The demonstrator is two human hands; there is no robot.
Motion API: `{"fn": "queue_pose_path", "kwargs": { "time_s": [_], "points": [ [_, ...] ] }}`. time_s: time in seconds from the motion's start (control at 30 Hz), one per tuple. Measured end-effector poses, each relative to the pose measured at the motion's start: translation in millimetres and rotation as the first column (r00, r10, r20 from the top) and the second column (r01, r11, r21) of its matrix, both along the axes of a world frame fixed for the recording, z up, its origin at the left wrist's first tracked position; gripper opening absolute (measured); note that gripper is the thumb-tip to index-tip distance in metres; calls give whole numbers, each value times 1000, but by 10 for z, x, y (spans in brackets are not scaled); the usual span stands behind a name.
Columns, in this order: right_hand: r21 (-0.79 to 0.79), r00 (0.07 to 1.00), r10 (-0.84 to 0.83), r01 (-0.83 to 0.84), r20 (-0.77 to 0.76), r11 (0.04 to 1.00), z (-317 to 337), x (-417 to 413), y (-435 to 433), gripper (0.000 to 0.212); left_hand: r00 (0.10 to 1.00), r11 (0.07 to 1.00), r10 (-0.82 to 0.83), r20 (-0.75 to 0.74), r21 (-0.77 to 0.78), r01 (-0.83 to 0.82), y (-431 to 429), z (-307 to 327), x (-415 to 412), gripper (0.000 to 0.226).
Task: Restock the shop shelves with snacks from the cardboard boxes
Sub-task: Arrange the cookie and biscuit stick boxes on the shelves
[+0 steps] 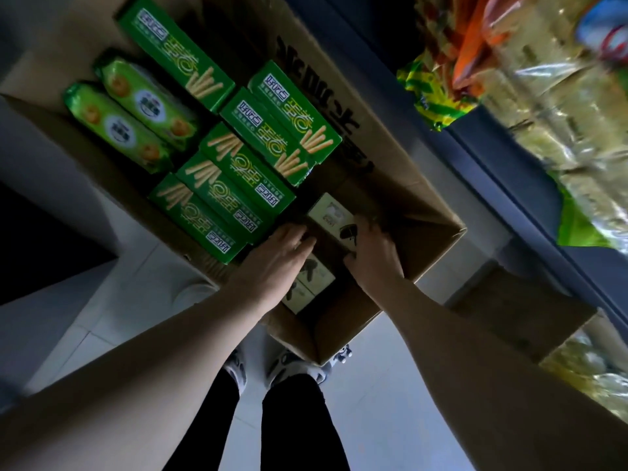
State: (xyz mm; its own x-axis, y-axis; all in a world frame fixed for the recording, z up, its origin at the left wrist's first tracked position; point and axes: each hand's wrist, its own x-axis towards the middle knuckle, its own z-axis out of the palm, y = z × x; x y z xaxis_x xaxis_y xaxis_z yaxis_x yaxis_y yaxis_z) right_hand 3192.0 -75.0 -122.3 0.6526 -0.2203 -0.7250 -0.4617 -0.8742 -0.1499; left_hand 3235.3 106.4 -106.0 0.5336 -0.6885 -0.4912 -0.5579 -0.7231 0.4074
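so the open cardboard box (pixel 401 158) sits on the pale tiled floor (pixel 102 317) right up against the shop shelf (pixel 492 147); both hands are down in its near right corner, where a row of small white boxes (pixel 319 273) with dark shapes printed on them runs along the wall; the left hand (pixel 282 246) lies flat with fingers straight and close together, resting on the dark gap beside that row; the right hand (pixel 373 256) looks curled around the far white box (pixel 329 210), fingers over its far side and thumb on the near side, though it's dim in there so the exact hold is hard to read; the rest of the box is snacks: six green biscuit stick boxes (pixel 224 198) lying face up in a loose diagonal line from the near left edge toward the far left corner, and two green biscuit packets (pixel 146 100) side by side against the left edge; up on the shelf there's a green and yellow bag (pixel 435 96), an orange packet (pixel 475 45) and a bunch of clear-wrapped packs (pixel 560 113); a second cardboard box (pixel 520 300) sits lower down at the shelf's foot; black trousers and white shoes (pixel 306 365) show just beside the box's near corner
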Motion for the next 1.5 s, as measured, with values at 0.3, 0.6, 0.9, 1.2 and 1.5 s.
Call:
{"fn": "queue_pose_path", "kwargs": {
  "time_s": [0.3, 0.6, 0.9, 1.2, 1.5],
  "points": [
    [-113, 997, 61, -55, 44, 992, -168, 52, -232, 82, 951, 921, -303, 66, 276, 274, -245, -495, -54, 70],
    [-75, 986, -74, 86, 152, 993, 341, 29, -202, 71, 998, 991, 17, 54, 130, -24, -454, -53, 73, 41],
    [194, 782, -489, 450, 387, 872, 2122, -43, -283, 52, 802, 817, 576, -159, 115, -565, -237, 1650, 91, 48],
    [318, 671, -560, 462, 485, 828, 4399, 149, -178, 55, 609, 604, 734, -301, -121, -788, 17, 3987, 834, 46],
    [262, 619, -373, 266, 691, 928, 6563, 340, -140, 39, 777, 695, 603, -183, -358, -623, 121, 6139, 1525, 78]
  ]
}}
